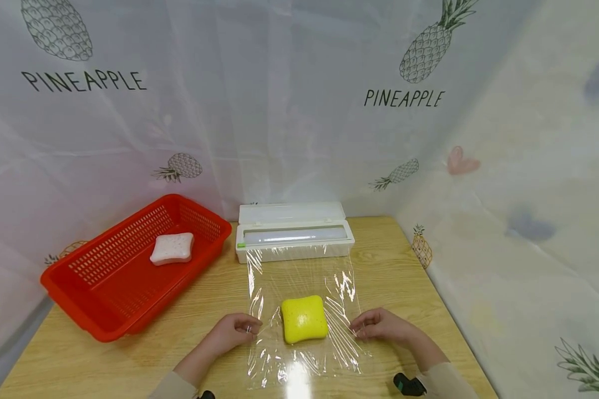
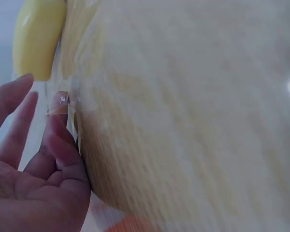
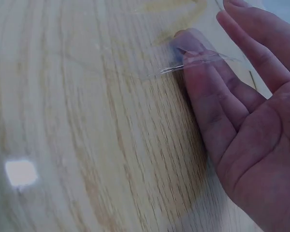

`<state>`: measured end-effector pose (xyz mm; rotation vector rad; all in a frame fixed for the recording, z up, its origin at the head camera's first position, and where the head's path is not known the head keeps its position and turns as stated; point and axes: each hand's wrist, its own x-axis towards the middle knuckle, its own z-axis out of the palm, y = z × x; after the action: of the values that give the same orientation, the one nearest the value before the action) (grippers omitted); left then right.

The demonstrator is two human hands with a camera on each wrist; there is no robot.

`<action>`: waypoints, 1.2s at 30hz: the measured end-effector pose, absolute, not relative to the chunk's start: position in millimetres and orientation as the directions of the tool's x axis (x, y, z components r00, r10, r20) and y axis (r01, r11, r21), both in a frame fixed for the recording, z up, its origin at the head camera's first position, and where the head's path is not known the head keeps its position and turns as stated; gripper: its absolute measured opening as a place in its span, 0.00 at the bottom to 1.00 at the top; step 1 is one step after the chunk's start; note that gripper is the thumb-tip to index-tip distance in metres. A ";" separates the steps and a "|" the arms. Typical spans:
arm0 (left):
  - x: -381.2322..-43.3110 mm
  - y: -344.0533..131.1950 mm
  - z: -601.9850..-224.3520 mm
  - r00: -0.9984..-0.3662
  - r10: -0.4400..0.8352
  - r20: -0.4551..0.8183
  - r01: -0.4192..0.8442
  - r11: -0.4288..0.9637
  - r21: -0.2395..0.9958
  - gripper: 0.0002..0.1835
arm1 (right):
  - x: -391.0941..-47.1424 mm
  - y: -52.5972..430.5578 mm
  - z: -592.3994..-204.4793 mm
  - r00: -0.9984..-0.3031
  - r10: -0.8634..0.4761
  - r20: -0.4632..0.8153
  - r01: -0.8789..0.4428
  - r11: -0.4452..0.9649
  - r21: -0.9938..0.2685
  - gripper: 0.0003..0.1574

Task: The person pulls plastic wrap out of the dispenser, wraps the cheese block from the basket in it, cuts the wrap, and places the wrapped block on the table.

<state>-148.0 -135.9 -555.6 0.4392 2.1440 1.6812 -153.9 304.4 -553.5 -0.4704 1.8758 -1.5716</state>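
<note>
A yellow sponge (image 1: pixel 304 319) lies on the table with a sheet of clear cling film (image 1: pixel 299 274), drawn from a white film dispenser (image 1: pixel 294 250), spread around it. My left hand (image 1: pixel 235 331) is at the film's left edge. In the left wrist view, its lower fingertips touch the film, thumb held apart, and the sponge stands just beyond. My right hand (image 1: pixel 384 326) rests low by the right edge. Its lower fingers (image 3: pixel 203 96) are slipped beneath the film in the right wrist view, extended, while the other fingers stay clear of it.
On the left a red plastic basket (image 1: pixel 130 327) stands tilted across the table, holding a pale pink sponge (image 1: pixel 172 247). The dispenser's lid is raised at the back, near a printed curtain (image 1: pixel 279 111). The wooden table (image 1: pixel 389 249) ends at a curtain on the right.
</note>
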 end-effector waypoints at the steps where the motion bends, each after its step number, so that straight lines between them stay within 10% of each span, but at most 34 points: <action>1: -146.0 -136.7 -555.1 -0.876 0.472 -0.102 0.018 0.242 0.970 0.17 | -152.2 304.9 -552.8 -0.728 -0.639 -0.248 0.121 0.236 -0.964 0.18; 19: -120.7 -140.1 -551.8 -0.906 0.404 -0.125 -0.023 0.248 0.969 0.19 | -121.1 299.2 -548.0 -0.838 -0.493 -0.235 0.131 0.237 -0.963 0.17; 36: -86.3 -130.0 -558.1 -0.940 0.327 -0.100 0.062 0.451 0.890 0.26 | -98.2 295.8 -549.4 -0.806 -0.513 -0.297 0.238 0.179 -0.955 0.14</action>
<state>-86.3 -130.0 -558.1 0.3359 2.4465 1.4851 -98.2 295.8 -549.4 -0.2583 1.8839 -1.6842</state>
